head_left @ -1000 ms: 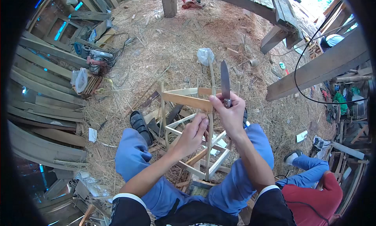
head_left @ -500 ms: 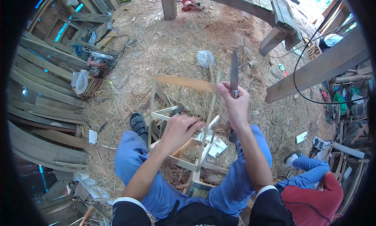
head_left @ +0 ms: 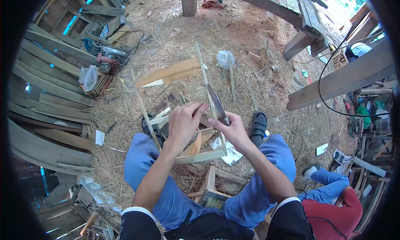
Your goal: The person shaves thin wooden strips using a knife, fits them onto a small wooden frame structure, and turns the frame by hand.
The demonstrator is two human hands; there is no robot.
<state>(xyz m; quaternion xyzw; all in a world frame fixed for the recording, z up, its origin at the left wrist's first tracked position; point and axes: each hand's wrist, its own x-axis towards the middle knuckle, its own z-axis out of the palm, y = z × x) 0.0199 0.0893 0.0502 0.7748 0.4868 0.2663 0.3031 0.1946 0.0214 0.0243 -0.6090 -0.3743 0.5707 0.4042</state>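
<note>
My right hand (head_left: pixel 235 131) grips a knife (head_left: pixel 216 101), its blade pointing up and away, lying close along the right-hand upright strip (head_left: pixel 203 67) of a light wooden frame. My left hand (head_left: pixel 182 122) is closed in a pinch just left of the blade; what its fingertips hold is too small or hidden to make out. The frame stands tilted between my legs. A wider tan crosspiece (head_left: pixel 168 75) spans its far end, and a pale lower rail (head_left: pixel 200 156) its near end. Both hands partly cover the frame's middle.
Straw and shavings cover the ground around my sandalled feet. A power saw (head_left: pixel 110 59) lies at the left beside stacked boards (head_left: pixel 46 136). A wooden beam (head_left: pixel 341 79) and a black cable (head_left: pixel 320 88) run along the right. A person in a red shirt (head_left: pixel 333 215) sits close at lower right.
The knife has come down and left, from held upright to against the right strip. The frame has tilted and shifted, its far crosspiece moving left and up. My left hand stays pinched, slightly higher.
</note>
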